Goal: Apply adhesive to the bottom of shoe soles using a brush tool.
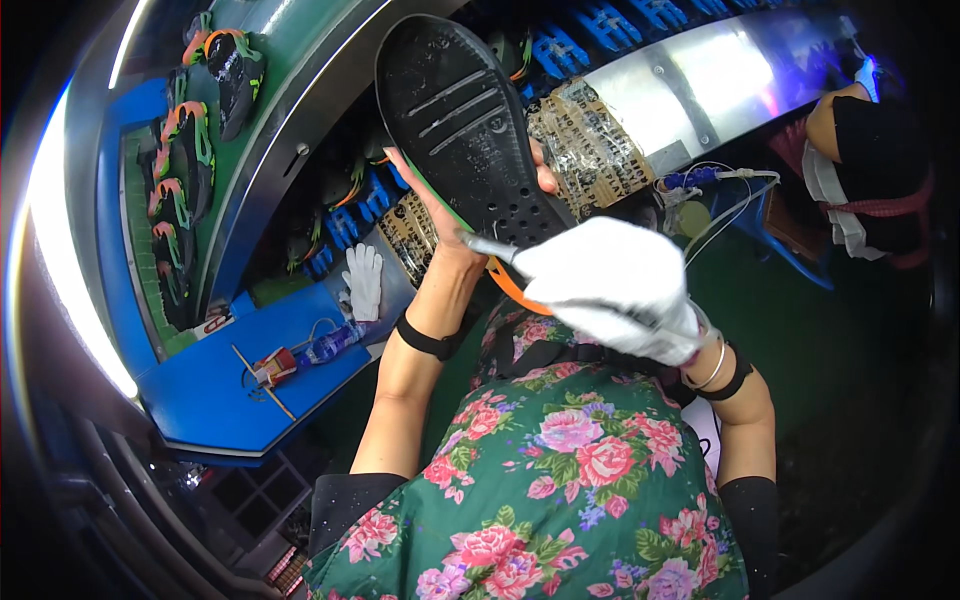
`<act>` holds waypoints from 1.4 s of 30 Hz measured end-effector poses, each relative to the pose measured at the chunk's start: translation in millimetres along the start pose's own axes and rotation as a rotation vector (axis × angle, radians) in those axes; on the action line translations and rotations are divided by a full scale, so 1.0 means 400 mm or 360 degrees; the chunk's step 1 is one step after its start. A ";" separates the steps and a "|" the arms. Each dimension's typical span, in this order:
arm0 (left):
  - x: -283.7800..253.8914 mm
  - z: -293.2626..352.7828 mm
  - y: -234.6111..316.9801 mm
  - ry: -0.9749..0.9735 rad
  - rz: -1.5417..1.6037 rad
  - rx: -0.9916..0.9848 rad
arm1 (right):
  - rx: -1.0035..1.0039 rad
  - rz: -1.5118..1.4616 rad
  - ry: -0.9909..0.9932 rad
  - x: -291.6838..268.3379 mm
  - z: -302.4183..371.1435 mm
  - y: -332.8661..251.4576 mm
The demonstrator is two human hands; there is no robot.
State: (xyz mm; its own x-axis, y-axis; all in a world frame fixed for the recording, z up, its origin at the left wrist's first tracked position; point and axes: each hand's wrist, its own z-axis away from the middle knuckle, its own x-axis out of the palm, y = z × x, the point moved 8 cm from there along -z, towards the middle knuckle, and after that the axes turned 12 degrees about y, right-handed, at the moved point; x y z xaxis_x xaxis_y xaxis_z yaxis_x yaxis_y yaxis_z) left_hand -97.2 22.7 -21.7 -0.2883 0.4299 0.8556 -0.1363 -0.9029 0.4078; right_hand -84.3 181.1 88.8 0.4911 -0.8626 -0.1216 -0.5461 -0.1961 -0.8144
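A black shoe (455, 120) with an orange and green edge is held up in front of me, its flat face with grooves and small holes toward me. My bare left hand (435, 205) grips it from beneath, thumb along the left edge and fingertips round the right edge. My right hand (610, 285), in a white glove, is closed on a slim grey tool (488, 246), which reaches the shoe's lower end near the holes. The hand is slightly blurred, and most of the tool is hidden inside it.
Behind the shoe runs a metal line with blue holders (605, 30) and brown taped cardboard (590, 140). Several dark shoes (235, 75) stand on a green belt at left. A blue shelf (215, 400) bears a white glove (363, 282) and a bottle (330, 345). Another person's arm (825, 130) is at right.
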 end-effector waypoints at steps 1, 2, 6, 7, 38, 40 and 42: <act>0.002 -0.003 0.011 0.0051 -0.0073 0.0058 | 0.0149 -0.0085 0.0063 -0.020 0.000 0.031; 0.009 -0.005 0.014 0.0056 -0.0072 0.0056 | 0.0065 0.0058 0.0107 -0.030 -0.006 0.023; 0.018 -0.015 0.022 -0.0037 -0.0190 0.0056 | -0.0106 0.0271 0.0032 0.000 0.014 -0.004; 0.017 -0.016 0.028 -0.0069 -0.0191 0.0083 | 0.0063 0.0112 0.0052 -0.008 0.008 0.010; 0.122 -0.060 0.096 -0.0398 -0.0305 0.0221 | 0.0339 -0.0098 0.0130 -0.045 0.006 0.035; 0.117 -0.062 0.101 -0.0416 -0.0297 0.0224 | 0.0286 -0.0063 0.0090 -0.042 0.005 0.026; 0.114 -0.064 0.111 -0.0437 -0.0285 0.0218 | 0.0367 -0.0176 0.0178 -0.053 0.015 0.041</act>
State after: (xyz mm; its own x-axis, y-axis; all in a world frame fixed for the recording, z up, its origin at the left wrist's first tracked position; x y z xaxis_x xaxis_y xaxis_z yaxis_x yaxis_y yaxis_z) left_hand -140.7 2.1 27.0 -0.0029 0.5826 0.8128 -0.0278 -0.8125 0.5823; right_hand -99.5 198.8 74.7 0.4541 -0.8905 0.0281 -0.3182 -0.1915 -0.9285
